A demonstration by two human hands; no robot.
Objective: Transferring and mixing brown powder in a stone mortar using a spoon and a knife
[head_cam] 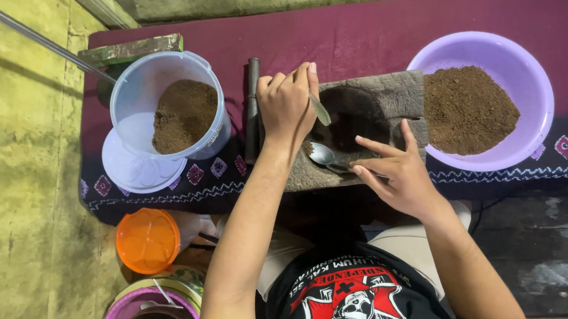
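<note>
On wooden block [385, 101] | left hand [287, 103] grips spoon [320, 110] | right hand [396, 172] beside

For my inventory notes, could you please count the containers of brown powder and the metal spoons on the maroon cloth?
Containers of brown powder: 2, clear round plastic tub and lilac plastic bowl
Metal spoons: 2, one in left hand, one by right hand
Total: 4
</note>
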